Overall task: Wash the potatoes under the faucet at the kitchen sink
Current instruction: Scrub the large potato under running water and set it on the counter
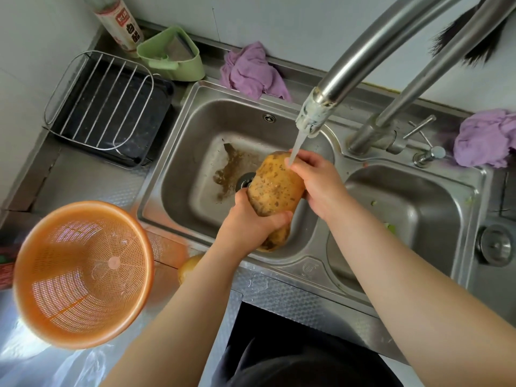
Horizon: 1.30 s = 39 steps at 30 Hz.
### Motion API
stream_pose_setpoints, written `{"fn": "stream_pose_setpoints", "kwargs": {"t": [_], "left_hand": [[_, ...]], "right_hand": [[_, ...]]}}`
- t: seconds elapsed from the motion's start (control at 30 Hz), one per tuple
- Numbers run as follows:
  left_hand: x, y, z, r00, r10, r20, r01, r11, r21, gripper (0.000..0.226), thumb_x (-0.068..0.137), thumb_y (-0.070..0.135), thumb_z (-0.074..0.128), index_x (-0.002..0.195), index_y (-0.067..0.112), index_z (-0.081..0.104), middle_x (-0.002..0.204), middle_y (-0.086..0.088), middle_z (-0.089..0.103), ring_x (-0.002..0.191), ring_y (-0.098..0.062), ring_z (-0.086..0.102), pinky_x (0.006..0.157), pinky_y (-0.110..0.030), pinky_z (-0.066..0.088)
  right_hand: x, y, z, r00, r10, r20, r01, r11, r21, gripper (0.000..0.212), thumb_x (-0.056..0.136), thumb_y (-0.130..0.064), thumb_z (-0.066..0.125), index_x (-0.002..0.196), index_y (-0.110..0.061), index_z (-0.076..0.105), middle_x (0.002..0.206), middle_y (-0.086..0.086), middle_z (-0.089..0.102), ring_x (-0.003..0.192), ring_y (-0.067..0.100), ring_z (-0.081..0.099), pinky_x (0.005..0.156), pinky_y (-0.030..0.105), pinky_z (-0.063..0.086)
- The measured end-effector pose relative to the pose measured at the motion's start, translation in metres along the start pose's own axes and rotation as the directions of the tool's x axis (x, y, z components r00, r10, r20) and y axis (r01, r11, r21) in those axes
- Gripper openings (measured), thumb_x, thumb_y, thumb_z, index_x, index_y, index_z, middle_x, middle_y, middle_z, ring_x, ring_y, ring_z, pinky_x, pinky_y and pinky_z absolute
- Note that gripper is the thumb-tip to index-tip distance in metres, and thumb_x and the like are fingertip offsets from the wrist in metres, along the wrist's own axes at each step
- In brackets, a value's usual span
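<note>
A large yellow-brown potato (275, 188) with dirt specks is held over the left basin of the steel sink (178, 152). My left hand (251, 222) grips its lower end from below. My right hand (315, 177) clasps its upper right side. Water streams from the faucet (311, 118) onto the top of the potato and my right fingers. Muddy water lies around the drain (245, 178). A second potato (188, 268) lies on the counter by the sink's front edge, partly hidden behind my left forearm.
An orange plastic colander (81, 275) stands at the front left. A wire rack on a black tray (109, 104) sits at the back left, with a green strainer (173, 54) and a bottle (120, 20) behind. Purple cloths (251, 71) (485, 138) lie along the back. The right basin (405, 216) holds green scraps.
</note>
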<state>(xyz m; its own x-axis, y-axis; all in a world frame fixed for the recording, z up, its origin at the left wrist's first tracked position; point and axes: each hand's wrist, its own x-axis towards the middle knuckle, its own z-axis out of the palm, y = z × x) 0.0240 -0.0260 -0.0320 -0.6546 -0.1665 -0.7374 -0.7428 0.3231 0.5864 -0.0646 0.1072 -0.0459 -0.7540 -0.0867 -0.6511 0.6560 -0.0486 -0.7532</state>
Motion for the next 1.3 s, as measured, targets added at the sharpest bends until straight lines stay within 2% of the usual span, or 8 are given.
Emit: {"fn": "stream_pose_setpoints", "kwargs": {"t": [0.1,0.23,0.47,0.63,0.9,0.97,1.07,1.3], "left_hand": [[-0.002,0.006,-0.005,1.0,-0.003,-0.001,0.003,1.0,0.017,0.115,0.061,0.058,0.084,0.152,0.021,0.023,0.135,-0.004,0.051,0.12,-0.027,0.057,0.101,-0.047,0.053],[-0.004,0.01,-0.016,1.0,-0.024,0.018,0.024,1.0,0.007,0.106,0.07,0.05,0.086,0.151,0.019,0.025,0.135,-0.005,0.052,0.118,-0.027,0.058,0.1,-0.047,0.054],[-0.013,0.021,-0.017,0.998,0.029,-0.055,-0.009,0.941,0.338,0.117,0.067,0.067,0.078,0.156,0.024,0.015,0.143,-0.008,0.045,0.125,-0.031,0.054,0.103,-0.049,0.049],[-0.017,0.027,-0.032,0.997,0.043,-0.059,-0.016,0.92,0.392,0.115,0.066,0.068,0.077,0.155,0.028,0.016,0.142,-0.007,0.047,0.122,-0.029,0.056,0.101,-0.048,0.051],[-0.03,0.034,-0.033,0.983,0.138,-0.125,-0.051,0.846,0.532,0.112,0.069,0.069,0.074,0.156,0.028,0.016,0.143,-0.009,0.046,0.125,-0.032,0.054,0.096,-0.045,0.05],[-0.031,0.034,-0.039,0.982,0.138,-0.127,-0.051,0.849,0.526,0.112,0.068,0.069,0.075,0.155,0.029,0.016,0.143,-0.008,0.045,0.125,-0.031,0.054,0.099,-0.047,0.051],[-0.034,0.035,-0.039,0.979,0.157,-0.129,-0.065,0.844,0.532,0.112,0.067,0.069,0.075,0.155,0.028,0.017,0.142,-0.008,0.045,0.125,-0.031,0.054,0.099,-0.047,0.051],[-0.039,0.034,-0.037,0.967,0.225,-0.124,-0.109,0.797,0.594,0.113,0.069,0.067,0.075,0.156,0.03,0.013,0.145,-0.008,0.04,0.131,-0.031,0.047,0.101,-0.045,0.047]], "right_hand": [[0.001,-0.006,0.0,0.999,0.011,-0.051,-0.012,1.0,-0.002,0.014,0.094,-0.019,0.062,0.106,-0.023,0.067,0.101,0.0,0.068,0.098,0.019,0.064,0.069,0.033,0.053],[-0.003,-0.005,-0.011,0.97,0.057,0.236,-0.064,0.998,0.021,0.046,0.09,-0.005,0.065,0.131,-0.024,0.056,0.125,0.005,0.062,0.113,0.021,0.06,0.086,0.038,0.052],[-0.003,-0.007,0.003,0.996,-0.041,-0.073,0.031,0.992,-0.126,0.026,0.091,-0.028,0.066,0.116,-0.024,0.062,0.109,-0.003,0.064,0.105,0.017,0.061,0.089,0.042,0.055],[-0.009,-0.004,-0.004,0.989,0.01,0.151,-0.009,1.0,-0.008,0.044,0.088,-0.024,0.069,0.13,-0.023,0.057,0.127,0.004,0.061,0.115,0.023,0.06,0.091,0.047,0.056],[-0.012,-0.02,0.009,0.995,-0.03,-0.096,0.025,0.998,-0.059,0.009,0.097,-0.029,0.055,0.089,-0.03,0.058,0.098,-0.001,0.063,0.1,0.023,0.062,0.079,0.044,0.057],[-0.013,-0.02,0.006,1.0,-0.014,0.024,0.014,1.0,-0.001,0.004,0.097,-0.027,0.058,0.099,-0.027,0.061,0.106,0.001,0.065,0.104,0.024,0.063,0.082,0.045,0.057],[-0.014,-0.016,0.002,0.988,-0.001,0.154,0.001,1.0,0.001,0.037,0.089,-0.028,0.071,0.123,-0.021,0.059,0.125,0.005,0.063,0.113,0.023,0.061,0.089,0.046,0.057],[-0.012,-0.023,0.008,0.995,0.059,-0.077,-0.052,0.995,0.084,0.009,0.098,-0.029,0.055,0.094,-0.021,0.056,0.098,0.004,0.064,0.093,0.023,0.063,0.078,0.045,0.057]]}}
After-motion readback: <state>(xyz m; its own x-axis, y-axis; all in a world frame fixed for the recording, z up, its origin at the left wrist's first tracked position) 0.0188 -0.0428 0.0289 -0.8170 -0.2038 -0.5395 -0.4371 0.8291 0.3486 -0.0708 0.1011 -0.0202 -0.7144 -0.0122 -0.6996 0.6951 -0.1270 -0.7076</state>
